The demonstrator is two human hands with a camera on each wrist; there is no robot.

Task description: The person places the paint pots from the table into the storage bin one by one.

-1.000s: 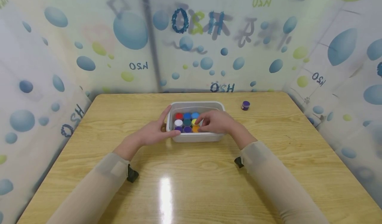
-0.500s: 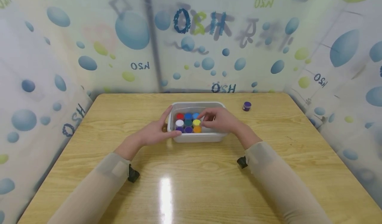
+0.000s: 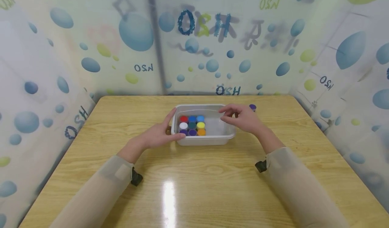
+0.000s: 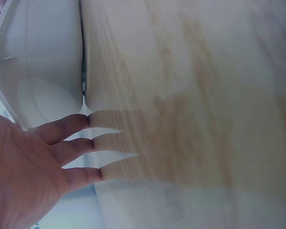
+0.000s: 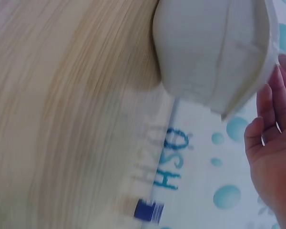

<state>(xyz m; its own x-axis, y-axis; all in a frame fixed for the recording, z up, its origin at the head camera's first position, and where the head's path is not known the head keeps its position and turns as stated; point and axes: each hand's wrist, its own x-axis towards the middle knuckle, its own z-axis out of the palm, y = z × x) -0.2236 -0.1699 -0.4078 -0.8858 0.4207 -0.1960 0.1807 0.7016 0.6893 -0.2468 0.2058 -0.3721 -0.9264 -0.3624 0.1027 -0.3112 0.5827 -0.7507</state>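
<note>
A white plastic bin (image 3: 206,141) stands at the table's middle, with small jars grouped in its left part. Their lids are red (image 3: 183,119), blue, light blue, white (image 3: 183,125), dark green, yellow (image 3: 200,124), purple and orange (image 3: 201,132). My left hand (image 3: 153,136) rests at the bin's left end, thumb along the front rim and index finger up the side. In the left wrist view, its other fingers (image 4: 69,153) reach straight down beside the bin to the table. Over the bin's right rim is my right hand (image 3: 245,118), fingers loosely bent, nothing between them.
Behind my right hand, a purple-lidded jar (image 3: 253,107) stands on the wooden table (image 3: 209,184), partly hidden in the head view. In the right wrist view this jar (image 5: 148,211) sits near the table's far edge. Patterned curtains (image 3: 194,66) close in the back and both sides.
My right hand has moved right, away from the yellow and orange lids, to the bin's right rim, and now partly covers the lone purple jar. My left hand has stayed at the bin.
</note>
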